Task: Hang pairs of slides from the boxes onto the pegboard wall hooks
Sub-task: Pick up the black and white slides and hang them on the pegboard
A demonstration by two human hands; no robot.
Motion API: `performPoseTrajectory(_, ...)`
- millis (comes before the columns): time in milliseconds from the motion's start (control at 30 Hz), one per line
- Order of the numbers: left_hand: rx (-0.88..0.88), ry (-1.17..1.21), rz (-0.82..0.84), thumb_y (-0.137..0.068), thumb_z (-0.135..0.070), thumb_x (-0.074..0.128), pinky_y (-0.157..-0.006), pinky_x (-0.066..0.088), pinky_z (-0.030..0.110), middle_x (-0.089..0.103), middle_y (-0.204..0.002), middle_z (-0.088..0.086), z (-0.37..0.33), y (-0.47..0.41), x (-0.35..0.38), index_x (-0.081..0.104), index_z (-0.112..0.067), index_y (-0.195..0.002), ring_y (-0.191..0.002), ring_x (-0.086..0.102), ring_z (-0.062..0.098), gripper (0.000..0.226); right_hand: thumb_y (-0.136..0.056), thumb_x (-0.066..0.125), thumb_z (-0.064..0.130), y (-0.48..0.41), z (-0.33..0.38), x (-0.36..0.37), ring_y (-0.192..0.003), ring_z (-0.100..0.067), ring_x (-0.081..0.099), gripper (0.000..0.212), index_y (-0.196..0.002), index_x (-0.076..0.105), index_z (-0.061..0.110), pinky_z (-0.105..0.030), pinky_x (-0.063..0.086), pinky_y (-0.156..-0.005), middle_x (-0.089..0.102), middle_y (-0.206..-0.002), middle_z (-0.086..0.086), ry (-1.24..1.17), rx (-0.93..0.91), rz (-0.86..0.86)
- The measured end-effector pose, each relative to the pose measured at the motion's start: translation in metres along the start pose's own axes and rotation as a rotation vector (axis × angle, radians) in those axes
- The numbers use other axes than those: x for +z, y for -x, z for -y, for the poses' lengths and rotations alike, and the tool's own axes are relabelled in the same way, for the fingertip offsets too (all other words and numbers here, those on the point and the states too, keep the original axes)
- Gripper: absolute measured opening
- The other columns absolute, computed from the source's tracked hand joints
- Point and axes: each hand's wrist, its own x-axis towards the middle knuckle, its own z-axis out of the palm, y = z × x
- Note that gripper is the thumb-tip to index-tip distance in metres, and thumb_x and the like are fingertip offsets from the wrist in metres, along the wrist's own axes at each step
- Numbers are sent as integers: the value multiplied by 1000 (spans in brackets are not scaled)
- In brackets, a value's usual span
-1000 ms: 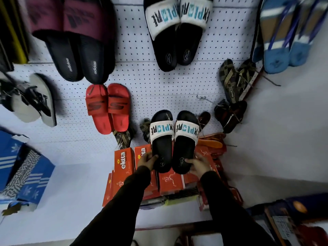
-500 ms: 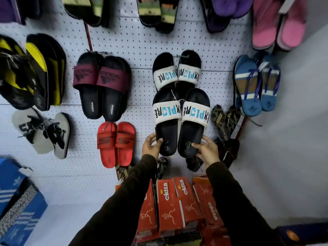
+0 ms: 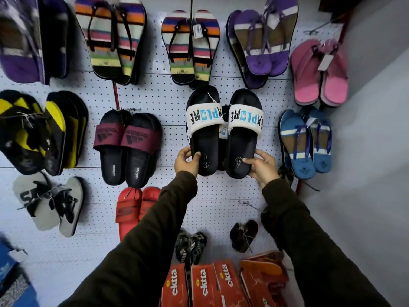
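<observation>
A pair of black slides with white EXPLORE straps is held up against the white pegboard point(image 3: 168, 103). My left hand point(image 3: 187, 161) grips the heel of the left slide point(image 3: 204, 138). My right hand point(image 3: 261, 166) grips the heel of the right slide point(image 3: 242, 142). The two slides are side by side, toes up, joined by a thin tag string. Behind them, in the gap, part of another identical pair shows; its hook is hidden. Red ekita boxes point(image 3: 205, 286) stand below my arms.
Many pairs hang around: maroon adidas slides point(image 3: 130, 149) to the left, red slides point(image 3: 135, 209) below them, blue flip-flops point(image 3: 306, 142) and pink ones point(image 3: 321, 74) to the right, striped ones point(image 3: 190, 47) above. A bare hook point(image 3: 246, 203) sticks out low right. Blue boxes point(image 3: 13, 282) sit at the lower left.
Both hands have lifted the EXPLORE pair from just above the boxes up the pegboard, over the identical pair hanging there. My view has tilted upward, bringing higher rows into sight.
</observation>
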Motion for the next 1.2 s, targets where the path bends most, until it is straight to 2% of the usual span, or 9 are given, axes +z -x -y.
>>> performPoseTrajectory(67,-68,9,-3,-88,-3,61,-104,49,35,62,-129,22,2,-7,5,54,3,-128,-112,63,29,41,-87,58,-15,-8,2,2,-101,-33,67,60,-142,49,6,-37,57,-77,63,-134,-24,33,22,-4)
performPoseTrajectory(133,-133,17,-8,-89,-2,60,-108,45,42,61,-131,24,9,-12,9,52,5,-129,-121,60,35,42,-88,56,-16,-15,-3,1,-114,-37,64,60,-143,49,5,-44,55,-88,61,-137,-26,50,54,-8)
performPoseTrajectory(467,-185,-27,-30,-88,-3,60,-106,47,40,64,-128,22,57,-15,15,55,2,-127,-117,62,34,39,-88,60,-13,-37,-53,-5,-122,-37,62,58,-142,48,4,-51,50,-104,60,-138,-24,112,60,-36)
performPoseTrajectory(567,-86,-78,-67,-91,-16,59,-94,46,21,60,-134,13,60,-12,17,49,-7,-134,-108,61,24,45,-91,64,-2,-40,-62,-1,-128,-30,58,60,-146,44,10,-47,46,-112,56,-144,-17,272,-139,-78)
performPoseTrajectory(667,287,-224,-119,-97,-30,45,-117,30,31,39,-151,5,61,-13,19,34,-14,-146,-138,40,20,53,-99,55,22,-44,-63,4,-146,-17,39,55,-151,38,20,-41,36,-120,40,-157,-2,467,-552,-141)
performPoseTrajectory(767,655,-517,-39,-100,-37,35,-124,12,29,19,-162,-4,59,-22,26,25,-24,-151,-152,12,16,54,-104,40,34,-60,-59,14,-157,-21,15,56,-157,28,22,-41,21,-126,17,-167,1,762,-848,-89)
performPoseTrajectory(867,742,-745,63,-99,-42,31,-125,10,35,5,-165,-7,58,-33,37,19,-32,-153,-154,-1,20,56,-105,32,36,-80,-60,25,-159,-24,-5,58,-160,20,23,-44,8,-129,-2,-170,7,995,-882,-9)
performPoseTrajectory(1000,677,-944,180,-98,-46,28,-124,19,39,-7,-166,-7,59,-56,43,9,-35,-155,-153,-10,25,61,-105,31,34,-104,-65,28,-158,-20,-11,62,-162,8,25,-48,18,-127,-17,-165,16,1083,-814,49)
performPoseTrajectory(1200,625,-971,268,-96,-47,29,-124,19,40,-8,-165,-11,49,-74,38,4,-37,-155,-153,-14,23,64,-104,35,36,-113,-64,25,-159,-23,-6,66,-162,7,25,-50,26,-124,-7,-171,6,1101,-801,96)
